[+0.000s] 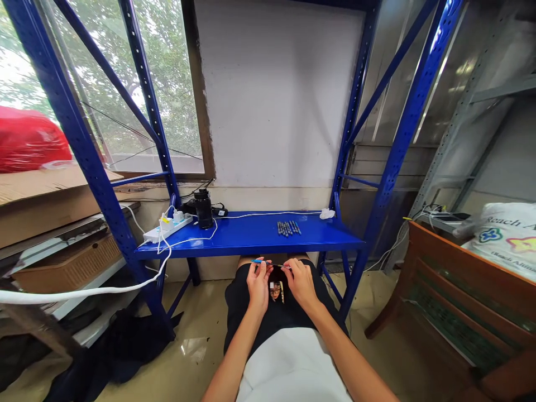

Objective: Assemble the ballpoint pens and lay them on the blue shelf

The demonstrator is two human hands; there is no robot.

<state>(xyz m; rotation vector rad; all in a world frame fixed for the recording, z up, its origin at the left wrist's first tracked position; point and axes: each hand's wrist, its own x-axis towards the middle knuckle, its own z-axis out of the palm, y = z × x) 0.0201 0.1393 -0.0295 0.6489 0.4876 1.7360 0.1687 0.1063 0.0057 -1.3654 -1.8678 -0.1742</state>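
Over my lap, just in front of the shelf's edge, my left hand (258, 282) pinches a slim blue pen (256, 261) between thumb and fingers. A thin dark rod (275, 265), like a pen refill, spans the gap between my hands. My right hand (300, 282) is closed on its other end, where a small pale tip shows at the fingertips. Whether the rod is joined to the blue pen I cannot tell. Beyond my hands, several dark and blue pens (288, 228) lie side by side in a row on the blue shelf (247, 237).
On the shelf's left are a white power strip (170, 228) with cables and a black bottle (203, 209). A crumpled white wad (327, 214) lies at the back right. Blue posts flank the shelf. A wooden chair (460, 296) stands right, a cardboard box (46, 195) left.
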